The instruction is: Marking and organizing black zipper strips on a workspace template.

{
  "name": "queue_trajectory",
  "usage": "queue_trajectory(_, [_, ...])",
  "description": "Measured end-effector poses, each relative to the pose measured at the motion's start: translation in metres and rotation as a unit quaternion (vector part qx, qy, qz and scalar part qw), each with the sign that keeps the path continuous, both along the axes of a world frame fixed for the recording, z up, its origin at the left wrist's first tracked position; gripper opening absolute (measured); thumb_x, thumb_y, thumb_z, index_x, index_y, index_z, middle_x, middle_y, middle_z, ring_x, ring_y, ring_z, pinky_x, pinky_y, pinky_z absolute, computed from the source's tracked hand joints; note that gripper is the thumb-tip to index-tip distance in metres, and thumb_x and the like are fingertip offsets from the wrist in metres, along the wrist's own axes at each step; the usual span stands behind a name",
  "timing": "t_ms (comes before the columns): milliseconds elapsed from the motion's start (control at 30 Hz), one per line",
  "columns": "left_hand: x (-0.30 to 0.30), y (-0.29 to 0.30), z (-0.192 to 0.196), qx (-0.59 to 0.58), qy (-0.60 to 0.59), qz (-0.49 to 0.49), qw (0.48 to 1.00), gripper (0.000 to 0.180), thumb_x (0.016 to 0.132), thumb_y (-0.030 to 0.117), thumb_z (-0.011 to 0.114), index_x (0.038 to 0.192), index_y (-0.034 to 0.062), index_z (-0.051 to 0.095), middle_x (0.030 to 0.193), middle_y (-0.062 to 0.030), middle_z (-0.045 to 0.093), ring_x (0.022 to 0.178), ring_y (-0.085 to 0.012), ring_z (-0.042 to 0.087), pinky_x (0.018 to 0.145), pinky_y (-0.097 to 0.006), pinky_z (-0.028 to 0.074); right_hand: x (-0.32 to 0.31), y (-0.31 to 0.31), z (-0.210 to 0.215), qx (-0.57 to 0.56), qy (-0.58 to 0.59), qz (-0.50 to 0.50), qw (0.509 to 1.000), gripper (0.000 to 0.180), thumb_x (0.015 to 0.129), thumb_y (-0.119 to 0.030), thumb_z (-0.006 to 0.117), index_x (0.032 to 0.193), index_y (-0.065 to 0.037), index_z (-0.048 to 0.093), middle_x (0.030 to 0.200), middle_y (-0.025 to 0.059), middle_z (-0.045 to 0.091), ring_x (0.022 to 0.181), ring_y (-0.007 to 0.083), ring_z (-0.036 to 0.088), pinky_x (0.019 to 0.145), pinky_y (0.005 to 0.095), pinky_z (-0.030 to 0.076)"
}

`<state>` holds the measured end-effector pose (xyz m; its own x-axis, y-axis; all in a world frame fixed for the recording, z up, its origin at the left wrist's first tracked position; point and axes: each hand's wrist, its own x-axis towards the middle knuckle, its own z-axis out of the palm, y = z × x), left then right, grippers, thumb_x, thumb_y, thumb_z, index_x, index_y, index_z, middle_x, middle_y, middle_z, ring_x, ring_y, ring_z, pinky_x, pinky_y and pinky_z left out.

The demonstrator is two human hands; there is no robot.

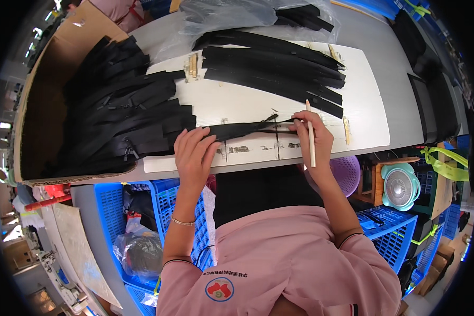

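A black zipper strip (247, 128) lies across the white board (363, 105) in front of me. My left hand (194, 151) rests flat on the strip's left end with fingers spread. My right hand (313, 138) holds a thin pale stick (310, 134) upright like a pen, its fingertips touching the strip's right end. Beyond the right hand lies a stack of long black strips (274, 66). To the left a heap of black zipper strips (121, 110) spills from a cardboard box (52, 58).
A clear plastic bag (226, 13) with black pieces sits at the back. Blue crates (110, 200) stand below the table on the left and right. A purple basket (347, 174) and a small teal fan (400, 185) sit at lower right. Black panels (432, 100) lie on the right.
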<state>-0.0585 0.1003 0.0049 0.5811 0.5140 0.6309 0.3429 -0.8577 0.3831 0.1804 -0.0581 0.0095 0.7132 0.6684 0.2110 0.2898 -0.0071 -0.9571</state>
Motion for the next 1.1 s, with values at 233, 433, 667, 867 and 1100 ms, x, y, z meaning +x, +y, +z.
queue_trajectory(233, [0.029, -0.005, 0.011, -0.067, 0.012, -0.026, 0.997, 0.02, 0.089, 0.01, 0.079, 0.109, 0.0058, 0.077, 0.123, -0.0083, 0.074, 0.123, -0.0274, 0.065, 0.115, -0.049, 0.041, 0.014, -0.007, 0.014, -0.029, -0.1, -0.038, 0.994, 0.048, 0.093, -0.005, 0.078, 0.136, -0.007, 0.057, 0.106, 0.011, 0.072, 0.087, 0.0179, 0.073, 0.078, 0.0289, 0.058])
queue_trajectory(433, [0.046, -0.01, 0.009, -0.075, 0.104, -0.034, 0.991, 0.03, 0.097, 0.021, 0.072, 0.124, 0.0072, 0.076, 0.135, -0.0087, 0.071, 0.133, -0.029, 0.061, 0.118, -0.048, 0.035, 0.01, -0.021, -0.009, -0.03, -0.285, 0.04, 0.957, 0.049, 0.087, -0.003, 0.081, 0.131, -0.007, 0.061, 0.12, 0.015, 0.067, 0.093, 0.0312, 0.073, 0.076, 0.0365, 0.059])
queue_trajectory(667, [0.045, -0.008, 0.005, -0.078, 0.146, -0.041, 0.985, 0.037, 0.1, 0.031, 0.069, 0.13, 0.0079, 0.073, 0.142, -0.0115, 0.067, 0.14, -0.0328, 0.054, 0.12, -0.05, 0.031, 0.018, -0.042, -0.005, -0.078, -0.25, 0.035, 0.964, 0.034, 0.088, 0.006, 0.076, 0.118, -0.006, 0.066, 0.111, 0.0146, 0.072, 0.098, 0.0314, 0.074, 0.081, 0.0366, 0.061])
queue_trajectory(867, [0.045, -0.005, 0.005, -0.146, 0.149, -0.019, 0.978, 0.038, 0.104, 0.027, 0.063, 0.138, 0.0106, 0.069, 0.15, -0.009, 0.062, 0.148, -0.0293, 0.047, 0.126, -0.048, 0.022, 0.009, -0.032, -0.019, -0.036, -0.299, 0.071, 0.951, 0.038, 0.089, 0.01, 0.067, 0.123, -0.006, 0.067, 0.119, 0.0152, 0.069, 0.086, 0.0289, 0.072, 0.07, 0.0342, 0.059])
queue_trajectory(1100, [0.042, 0.017, 0.006, -0.181, 0.099, -0.08, 0.975, 0.035, 0.091, 0.02, 0.079, 0.124, 0.0101, 0.074, 0.144, -0.0108, 0.065, 0.143, -0.0318, 0.051, 0.12, -0.047, 0.032, 0.016, -0.039, -0.011, -0.046, -0.267, -0.007, 0.963, 0.033, 0.088, 0.009, 0.075, 0.116, -0.006, 0.067, 0.12, 0.0167, 0.071, 0.105, 0.0295, 0.073, 0.087, 0.0354, 0.06])
